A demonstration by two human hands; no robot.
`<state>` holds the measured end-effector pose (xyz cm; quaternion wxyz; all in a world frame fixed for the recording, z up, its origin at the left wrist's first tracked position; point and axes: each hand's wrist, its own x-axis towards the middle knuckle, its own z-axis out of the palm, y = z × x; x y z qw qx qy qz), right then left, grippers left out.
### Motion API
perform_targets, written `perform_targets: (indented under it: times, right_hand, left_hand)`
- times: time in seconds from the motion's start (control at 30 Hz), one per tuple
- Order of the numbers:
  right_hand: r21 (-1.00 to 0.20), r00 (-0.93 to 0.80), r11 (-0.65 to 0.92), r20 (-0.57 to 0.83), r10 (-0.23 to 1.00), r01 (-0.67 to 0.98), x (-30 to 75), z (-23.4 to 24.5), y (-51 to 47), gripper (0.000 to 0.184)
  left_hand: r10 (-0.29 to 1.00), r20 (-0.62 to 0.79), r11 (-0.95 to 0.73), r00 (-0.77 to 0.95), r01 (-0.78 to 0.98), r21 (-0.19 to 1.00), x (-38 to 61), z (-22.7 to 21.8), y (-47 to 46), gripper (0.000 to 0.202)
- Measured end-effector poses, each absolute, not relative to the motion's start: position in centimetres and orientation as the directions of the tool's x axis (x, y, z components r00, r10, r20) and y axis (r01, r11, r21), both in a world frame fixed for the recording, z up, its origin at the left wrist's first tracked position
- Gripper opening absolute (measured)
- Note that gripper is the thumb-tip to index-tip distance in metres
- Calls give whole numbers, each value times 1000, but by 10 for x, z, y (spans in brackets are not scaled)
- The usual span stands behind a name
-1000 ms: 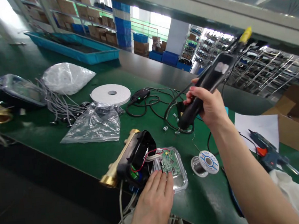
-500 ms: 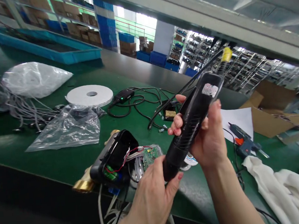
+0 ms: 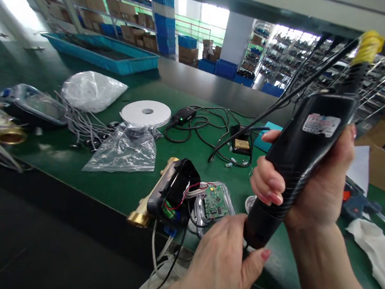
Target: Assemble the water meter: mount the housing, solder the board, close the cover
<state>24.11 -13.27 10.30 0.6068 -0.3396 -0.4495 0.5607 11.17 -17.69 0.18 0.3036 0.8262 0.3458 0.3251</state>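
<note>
My right hand (image 3: 319,201) is wrapped around the body of a black electric screwdriver (image 3: 290,167), tilted with its corded, yellow-taped end up to the right. At the lower nose end, my left hand (image 3: 222,254) has its thumb and fingers closed around the tip; a thin dark bit shows there in part. Left of the hands lies an opened black meter housing (image 3: 173,195) on a brass pipe body (image 3: 140,215). Red and white wires link it to a green circuit board (image 3: 216,201) in a clear cover.
Behind lie a white tape roll (image 3: 158,113), a plastic bag (image 3: 125,150), a black adapter (image 3: 183,115) with coiled cable and a small black box (image 3: 241,144). A glue gun (image 3: 359,206) and white cloth (image 3: 380,249) are at right. A blue tray (image 3: 138,64) stands far back.
The screwdriver and both hands have moved right and closer to the camera. The view has shifted, so the bench items sit further right and another meter shows at far left.
</note>
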Motion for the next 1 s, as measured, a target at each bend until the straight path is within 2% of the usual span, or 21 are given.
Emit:
perform_targets:
  times: [0.07,0.2,0.33,0.43,0.57,0.63,1.0]
  right_hand:
    - [-920,71,214,202,977,-328,243,100,-126,69]
    - [-911,233,319,261,937,-262,245,89,-111,52]
    - [-907,278,358,294,915,-222,241,80,-101,53]
    - [-882,349,431,350,869,-188,237,75,-95,53]
    - [-818,468,562,452,759,-122,235,65,-87,24]
    - [-803,491,586,470,734,-109,233,59,-83,17]
    - [-785,468,607,493,734,-126,227,43,-76,16]
  left_hand:
    - [777,382,-624,500,534,571,106,-6,-173,32]
    - [757,421,-618,499,757,214,95,-34,-165,34]
    - [734,402,-613,547,789,47,93,-56,-163,32]
    - [699,436,-630,567,777,1,93,-59,-164,29]
    - [695,447,-629,564,777,-2,94,-58,-163,28]
    - [690,469,-626,551,779,7,94,-59,-163,29]
    - [673,492,-630,552,777,-10,96,-62,-161,30]
